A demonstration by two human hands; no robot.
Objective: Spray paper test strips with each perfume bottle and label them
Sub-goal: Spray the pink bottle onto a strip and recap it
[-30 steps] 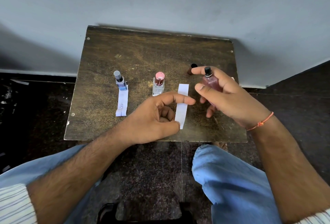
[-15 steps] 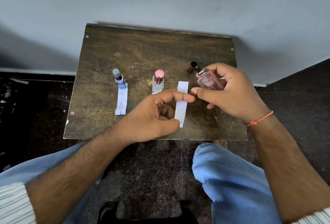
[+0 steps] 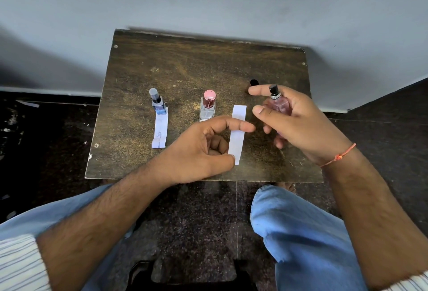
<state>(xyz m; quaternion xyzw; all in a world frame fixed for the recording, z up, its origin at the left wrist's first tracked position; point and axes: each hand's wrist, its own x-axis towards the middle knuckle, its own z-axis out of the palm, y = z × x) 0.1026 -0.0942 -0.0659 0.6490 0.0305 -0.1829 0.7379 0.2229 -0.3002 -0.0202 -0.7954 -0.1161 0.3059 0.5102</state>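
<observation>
My right hand point(image 3: 298, 124) grips a pale pink perfume bottle point(image 3: 279, 104), upright, black nozzle on top and uncapped, index finger stretched out beside the nozzle. My left hand point(image 3: 203, 149) pins a blank white paper strip point(image 3: 238, 133) on the table with index finger and thumb. The bottle is just right of the strip's far end. A blue bottle point(image 3: 157, 103) with a grey cap stands at the left on a written-on strip point(image 3: 160, 132). In the middle stands a clear bottle point(image 3: 208, 106) with a pink cap.
The small dark wooden table point(image 3: 185, 66) stands against a grey wall. A dark cap point(image 3: 253, 83) lies behind my right index finger. My knees in blue jeans are below the table's near edge, over a dark speckled floor.
My right hand has turned the pink bottle from tilted sideways back to upright, nozzle on top. The left hand stays on the strip.
</observation>
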